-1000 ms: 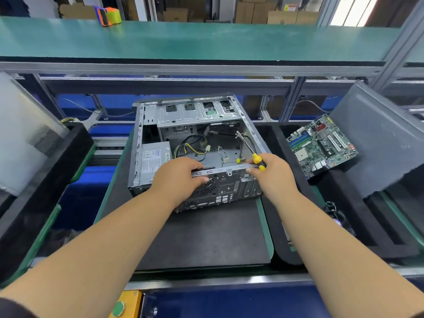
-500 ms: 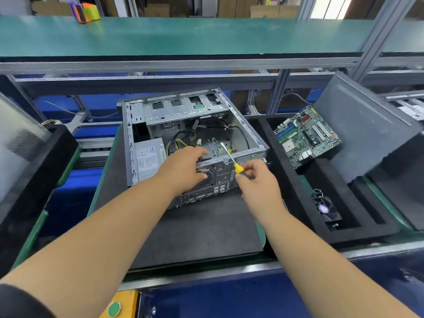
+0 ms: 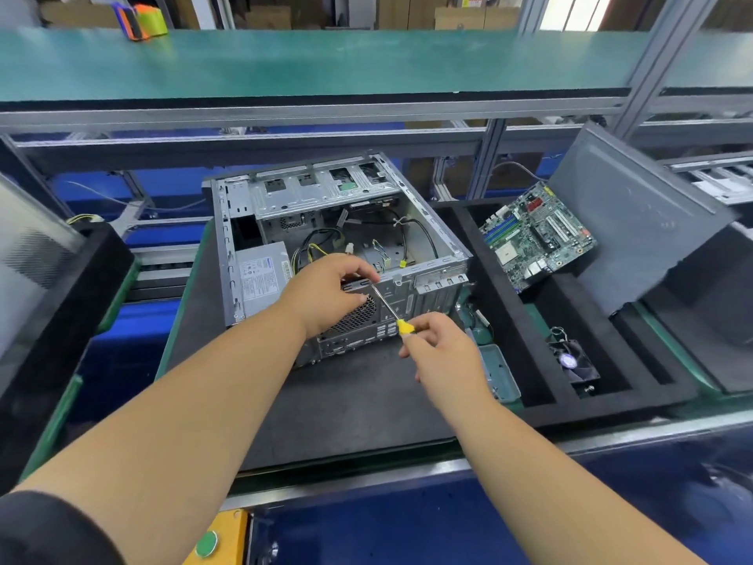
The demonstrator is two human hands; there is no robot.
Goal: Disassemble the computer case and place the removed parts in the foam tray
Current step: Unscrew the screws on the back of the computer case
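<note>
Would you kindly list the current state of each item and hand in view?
Computer case: side open, motherboard out, cables inside.
Power supply: mounted in the case.
Motherboard: lying tilted in the foam tray.
Fan: lying in a tray slot.
Screwdriver: tip at the case's rear edge.
Left hand: gripping the rear edge.
Right hand: holding the screwdriver.

Assembly-line workstation. A green-surfaced upper shelf [image 3: 326, 63] spans the bench on grey aluminium framing [image 3: 495, 157], with blue panels [image 3: 122, 185] behind. Cardboard boxes [image 3: 456, 16] stand beyond the shelf, and daylight enters through a bright window [image 3: 570, 10] at upper right. A black mat [image 3: 346, 409] covers the bench.
</note>
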